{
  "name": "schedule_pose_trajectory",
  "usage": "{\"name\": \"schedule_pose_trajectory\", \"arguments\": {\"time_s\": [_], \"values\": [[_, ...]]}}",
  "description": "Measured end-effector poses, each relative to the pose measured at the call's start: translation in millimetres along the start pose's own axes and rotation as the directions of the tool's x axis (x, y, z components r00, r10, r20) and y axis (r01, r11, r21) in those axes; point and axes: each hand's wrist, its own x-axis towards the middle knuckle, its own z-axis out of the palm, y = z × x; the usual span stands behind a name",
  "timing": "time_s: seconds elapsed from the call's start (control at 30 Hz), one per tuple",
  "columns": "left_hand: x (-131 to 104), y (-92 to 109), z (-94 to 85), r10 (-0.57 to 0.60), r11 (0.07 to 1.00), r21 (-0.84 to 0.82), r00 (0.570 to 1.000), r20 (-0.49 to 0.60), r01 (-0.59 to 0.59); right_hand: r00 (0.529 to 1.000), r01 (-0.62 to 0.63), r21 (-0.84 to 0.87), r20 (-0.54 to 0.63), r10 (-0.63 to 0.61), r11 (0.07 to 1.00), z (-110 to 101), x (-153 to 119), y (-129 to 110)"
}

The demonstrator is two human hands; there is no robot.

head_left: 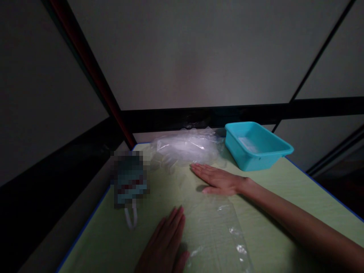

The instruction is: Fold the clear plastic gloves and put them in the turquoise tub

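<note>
Both hands lie flat with fingers straight, the grip of each fully open and holding nothing: the left hand (166, 242) presses the near-left edge of a clear bag (216, 231) spread on the green counter (298, 185), while the right hand (218, 180) rests palm down at the bag's far end. Behind the right hand sits a heap of clear bags (184, 148), a teal tub (256, 146) just right of it.

Both hands (167, 242) (217, 179) flat, palms down
</note>
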Motion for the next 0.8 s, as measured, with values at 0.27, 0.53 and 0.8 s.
{"name": "schedule_pose_trajectory", "arguments": {"time_s": [0.27,0.53,0.8], "values": [[-1.6,6.9,-22.7,-0.355,0.865,-0.366,0.934,0.039,0.344,0.988,0.112,-0.164,-0.086,-0.127,0.98,-21.0,-44.6,-29.0],[-1.7,-2.9,-24.1,-0.398,0.792,-0.467,0.913,0.095,0.394,0.934,0.227,-0.35,-0.187,-0.305,0.909,4.4,-112.1,-68.9],[8.3,0.5,-30.0,-0.298,0.834,-0.491,0.954,-0.021,0.249,0.912,0.307,-0.296,-0.18,-0.368,0.905,33.6,-140.9,-93.3]]}}
